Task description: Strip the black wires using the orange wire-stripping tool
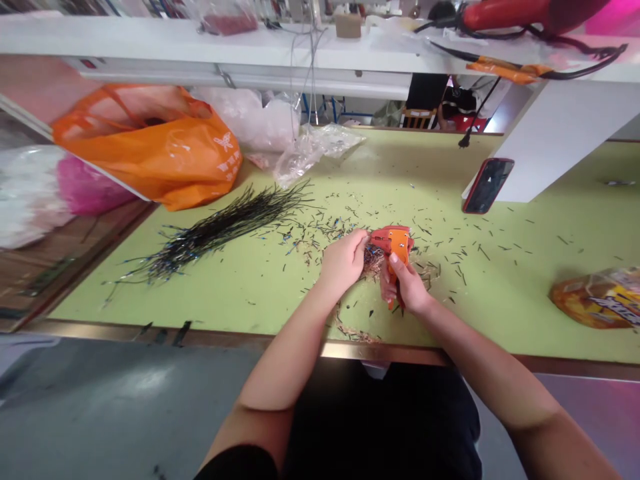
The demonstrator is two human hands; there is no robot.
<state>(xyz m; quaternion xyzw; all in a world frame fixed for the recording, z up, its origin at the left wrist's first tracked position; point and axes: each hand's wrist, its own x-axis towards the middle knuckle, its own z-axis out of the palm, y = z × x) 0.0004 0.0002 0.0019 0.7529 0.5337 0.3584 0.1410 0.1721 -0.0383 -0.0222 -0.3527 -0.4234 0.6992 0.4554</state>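
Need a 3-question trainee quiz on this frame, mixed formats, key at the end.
1. True or false: the right hand has its grip on the orange plastic hand tool.
2. Which lies on the green tabletop, out to the left of the left hand?
A) a bundle of thin black wires
B) a metal wrench
C) a glass bottle
3. What colour is the crumpled plastic carrier bag beyond the wires?

Key: 1 true; 2 A; 3 orange.
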